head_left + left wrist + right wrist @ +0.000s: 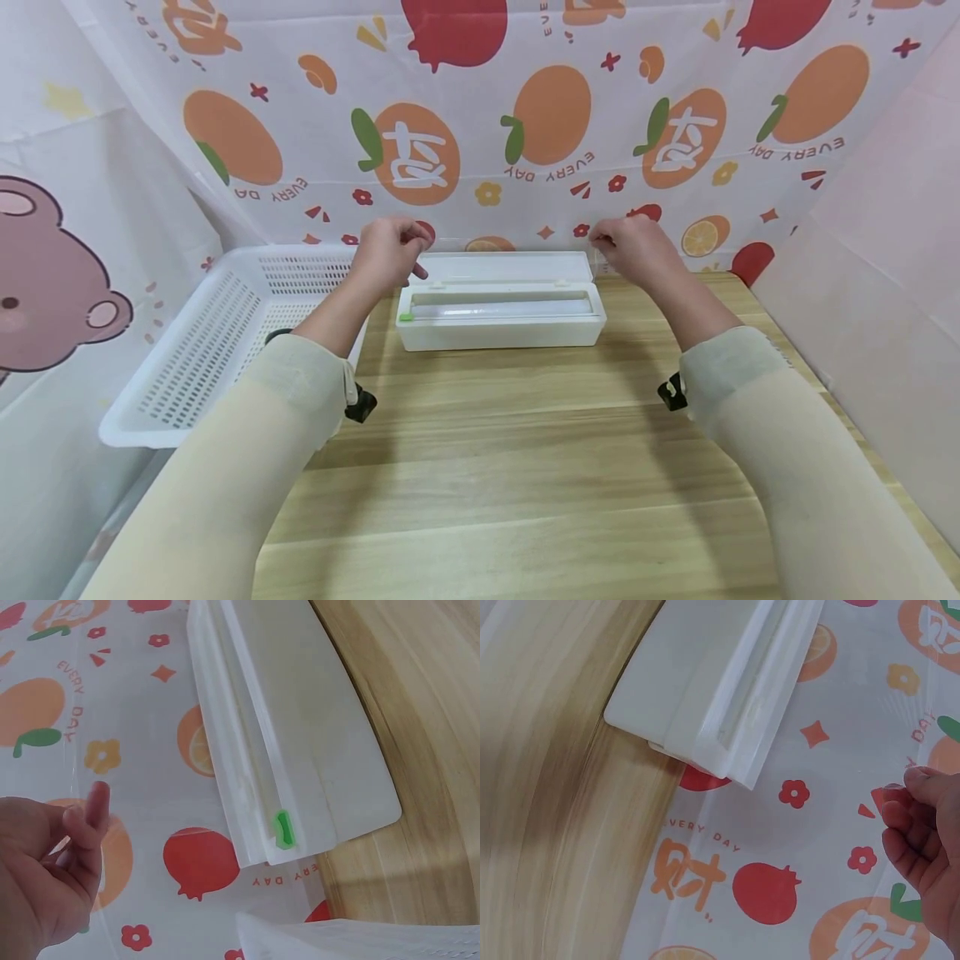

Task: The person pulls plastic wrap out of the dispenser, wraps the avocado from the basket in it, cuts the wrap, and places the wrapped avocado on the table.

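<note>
A white cling film dispenser (501,333) lies on the table against the patterned sheet, its lid (498,267) raised. Inside is a pale roll (502,309), and a green slide cutter (284,829) sits at the left end. Above the lid's left end, my left hand (390,250) pinches thumb against finger at the thin, clear film. My right hand (637,247), raised off the right end, pinches the cling film (892,787), a clear scrap showing at the fingertips. Between the hands the film is nearly invisible, with faint creases by the right hand.
A white perforated basket (198,350) stands at the left, partly behind my left forearm, with a dark round item (277,334) in it. The wooden table (510,467) stretches toward me. A fruit-print sheet (480,125) hangs close behind the dispenser.
</note>
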The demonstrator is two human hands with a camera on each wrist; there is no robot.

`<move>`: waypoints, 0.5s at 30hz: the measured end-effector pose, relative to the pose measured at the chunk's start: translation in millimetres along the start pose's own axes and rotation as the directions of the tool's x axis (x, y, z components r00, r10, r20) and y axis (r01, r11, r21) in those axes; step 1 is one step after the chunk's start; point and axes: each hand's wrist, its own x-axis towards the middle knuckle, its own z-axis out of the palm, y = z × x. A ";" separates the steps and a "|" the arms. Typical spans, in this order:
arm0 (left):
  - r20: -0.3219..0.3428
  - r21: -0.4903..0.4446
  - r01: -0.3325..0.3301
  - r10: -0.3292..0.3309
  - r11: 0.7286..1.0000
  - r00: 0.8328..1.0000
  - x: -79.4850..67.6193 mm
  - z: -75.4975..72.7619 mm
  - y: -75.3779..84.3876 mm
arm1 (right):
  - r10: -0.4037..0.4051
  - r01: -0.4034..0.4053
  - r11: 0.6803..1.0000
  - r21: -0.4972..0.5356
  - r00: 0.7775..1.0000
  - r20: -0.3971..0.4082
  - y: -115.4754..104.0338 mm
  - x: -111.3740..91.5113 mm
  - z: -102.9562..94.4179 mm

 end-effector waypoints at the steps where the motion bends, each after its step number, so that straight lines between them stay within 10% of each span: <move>1: 0.001 -0.018 0.006 -0.006 1.000 1.000 0.1 0.1 0.4 | -0.002 0.003 1.000 0.004 1.000 -0.008 0.0 0.2 -0.6; 15: -0.079 -0.095 -0.051 0.044 0.994 0.996 3.1 3.1 -3.3 | 0.089 -0.088 0.972 0.219 0.996 0.005 4.1 -1.6 -3.0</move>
